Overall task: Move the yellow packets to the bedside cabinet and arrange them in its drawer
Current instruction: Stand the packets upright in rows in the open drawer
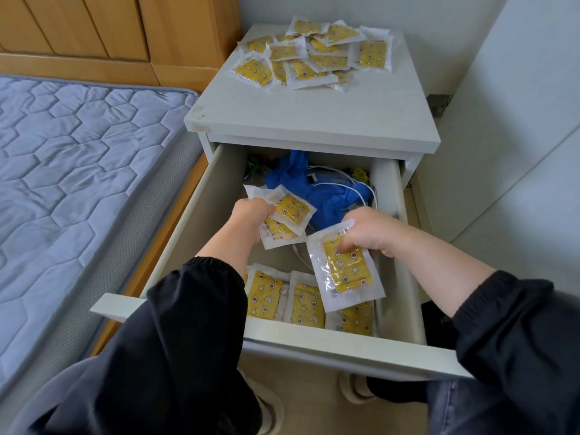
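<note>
Inside the pulled-out drawer [405, 246]: row of yellow packets [304, 306] along the front wall; blue gloves [314, 189], white cable [364, 191] at the back. Left hand [251, 215] grips a few packets [292, 208], right hand [370, 230] pinches one packet [345, 274], hands apart above the drawer. Loose pile [314, 54] lies on cabinet top [314, 120].

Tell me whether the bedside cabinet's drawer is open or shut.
Open. The drawer is pulled well out of the cabinet, its inside and packets exposed.

Drawer [201, 221] rear, centre frame: items beneath cabinet top [298, 114] shadowed, unidentifiable. Left sleeve [194, 309] covers drawer's near-left corner. Left hand [251, 215] fingertips hidden behind held packets [290, 208]. Mattress [78, 152] cut by left edge.
</note>
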The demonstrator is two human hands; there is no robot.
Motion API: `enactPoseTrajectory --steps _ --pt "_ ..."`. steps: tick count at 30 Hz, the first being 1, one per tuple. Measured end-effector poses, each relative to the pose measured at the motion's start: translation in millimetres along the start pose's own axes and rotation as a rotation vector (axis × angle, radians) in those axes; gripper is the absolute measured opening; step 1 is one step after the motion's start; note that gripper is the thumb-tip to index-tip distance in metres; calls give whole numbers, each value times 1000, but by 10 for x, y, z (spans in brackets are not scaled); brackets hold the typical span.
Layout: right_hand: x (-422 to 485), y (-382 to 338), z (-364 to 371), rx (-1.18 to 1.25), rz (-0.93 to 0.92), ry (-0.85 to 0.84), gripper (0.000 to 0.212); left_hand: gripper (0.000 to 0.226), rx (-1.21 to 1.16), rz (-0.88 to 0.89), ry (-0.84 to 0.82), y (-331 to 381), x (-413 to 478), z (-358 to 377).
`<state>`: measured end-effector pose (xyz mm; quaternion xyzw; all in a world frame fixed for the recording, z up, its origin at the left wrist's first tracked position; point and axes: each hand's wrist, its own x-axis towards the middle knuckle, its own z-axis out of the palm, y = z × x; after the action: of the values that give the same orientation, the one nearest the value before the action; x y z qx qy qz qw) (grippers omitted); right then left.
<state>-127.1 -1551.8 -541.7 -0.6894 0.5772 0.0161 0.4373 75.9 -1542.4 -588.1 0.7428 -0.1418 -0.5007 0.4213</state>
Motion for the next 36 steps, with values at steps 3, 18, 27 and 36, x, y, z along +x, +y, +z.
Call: enactPoseTrajectory --steps 3,18,27,36 --pt "-25 -23 -51 -22 52 -126 29 45 16 5 6 -6 39 7" --pt "57 85 225 -897 -5 -326 38 40 53 33 12 -38 106 16" --pt "24 91 263 -1275 -162 -205 20 60 55 15 -11 -14 79 9" --pt "409 54 -123 70 -67 238 35 50 -8 -10 -202 62 -115 -56"
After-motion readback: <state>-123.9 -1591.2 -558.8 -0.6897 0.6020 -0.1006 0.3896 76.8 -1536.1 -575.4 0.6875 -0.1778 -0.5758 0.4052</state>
